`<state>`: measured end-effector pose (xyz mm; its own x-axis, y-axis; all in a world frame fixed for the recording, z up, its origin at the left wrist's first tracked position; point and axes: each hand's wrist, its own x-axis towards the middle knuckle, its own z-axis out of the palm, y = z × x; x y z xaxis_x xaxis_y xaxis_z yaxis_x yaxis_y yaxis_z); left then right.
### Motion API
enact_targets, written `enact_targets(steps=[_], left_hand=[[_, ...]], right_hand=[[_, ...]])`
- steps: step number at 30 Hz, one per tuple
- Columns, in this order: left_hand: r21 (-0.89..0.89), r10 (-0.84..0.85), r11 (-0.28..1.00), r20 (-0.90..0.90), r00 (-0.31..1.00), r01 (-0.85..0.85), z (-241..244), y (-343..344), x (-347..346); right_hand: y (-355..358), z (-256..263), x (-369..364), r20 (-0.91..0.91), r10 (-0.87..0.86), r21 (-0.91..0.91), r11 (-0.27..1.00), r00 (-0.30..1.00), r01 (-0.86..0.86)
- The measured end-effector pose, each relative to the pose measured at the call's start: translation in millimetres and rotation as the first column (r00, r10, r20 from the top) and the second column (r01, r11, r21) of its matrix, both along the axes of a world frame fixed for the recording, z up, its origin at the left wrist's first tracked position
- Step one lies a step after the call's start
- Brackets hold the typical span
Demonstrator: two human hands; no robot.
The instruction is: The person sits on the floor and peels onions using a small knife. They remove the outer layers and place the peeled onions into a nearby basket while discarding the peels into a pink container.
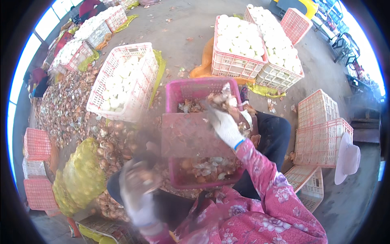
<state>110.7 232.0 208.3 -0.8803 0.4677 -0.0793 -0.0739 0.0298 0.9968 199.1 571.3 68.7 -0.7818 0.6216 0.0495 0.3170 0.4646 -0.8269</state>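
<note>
My right hand [224, 123], in a white glove with a blue cuff edge, is over the right part of a reddish board [192, 134]. Loose onion skins [224, 99] show at its fingers, blurred; whether it grips anything is unclear. The board lies across a pink plastic crate [201, 80] that has onion skins and scraps inside. My left hand [140, 186], also gloved, is strongly blurred at the lower left, above my leg and beside unpeeled onions [111, 146]. Something brownish shows at its fingers, but I cannot tell what.
A crate of peeled onions [146, 73] stands ahead left, and another full crate [239, 65] ahead right. A yellow mesh sack [80, 177] lies at left beside heaped onions. Pale crates [323, 141] and a hat [347, 158] are at right. Another person [38, 79] is far left.
</note>
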Motion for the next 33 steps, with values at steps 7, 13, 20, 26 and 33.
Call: enact_targets(steps=[7, 13, 20, 26, 33], left_hand=[[-0.705, -0.658, 0.62, -0.229, 0.718, 0.343, -113.3, 129.9, 4.9], [-0.457, -0.482, 0.841, -0.386, 0.787, 0.291, -157.4, 141.0, 5.3], [-0.213, -0.339, 0.924, -0.072, 0.938, 0.318, -168.9, 134.1, 4.9], [-0.214, -0.346, 0.911, 0.066, 0.936, 0.352, -136.4, 138.7, 6.6], [-0.191, -0.2, 0.959, 0.075, 0.977, 0.211, -145.6, 130.4, 21.7]], right_hand=[[-60.4, -0.6, 72.5, 0.125, -0.025, -0.399, 0.914, 0.992, 0.073], [-63.9, -72.5, 75.9, -0.062, -0.132, -0.527, 0.846, 0.989, 0.08], [-56.7, -26.3, 72.3, 0.13, -0.051, -0.523, 0.845, 0.99, 0.112], [-63.7, -15.7, 76.0, 0.182, -0.027, -0.607, 0.784, 0.983, 0.134], [-72.8, -17.8, 78.3, 0.122, -0.102, -0.6, 0.785, 0.987, 0.156]])
